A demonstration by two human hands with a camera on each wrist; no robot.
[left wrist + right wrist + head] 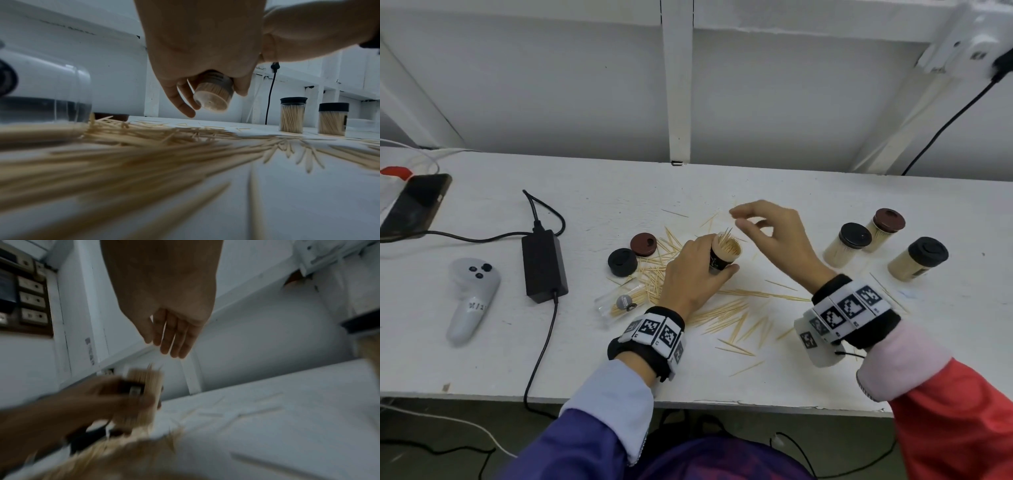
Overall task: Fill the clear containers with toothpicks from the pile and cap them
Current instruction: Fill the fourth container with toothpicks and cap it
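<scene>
From the head view, the left hand (690, 270) grips an uncapped clear container (725, 255) packed with toothpicks, lifted over the pile of toothpicks (726, 308) at mid-counter (791, 377). The right hand (774, 236) hovers just above it — fingers loosely spread, holding nothing. Two loose caps (633, 253) lie left of the pile; three capped containers (883, 245) stand toward the right edge.

From the left wrist, fingers (180, 100) wrap the container (213, 95) off the surface.

The right wrist view is blurred — fingers (174, 335) straight above the container (148, 389).
</scene>
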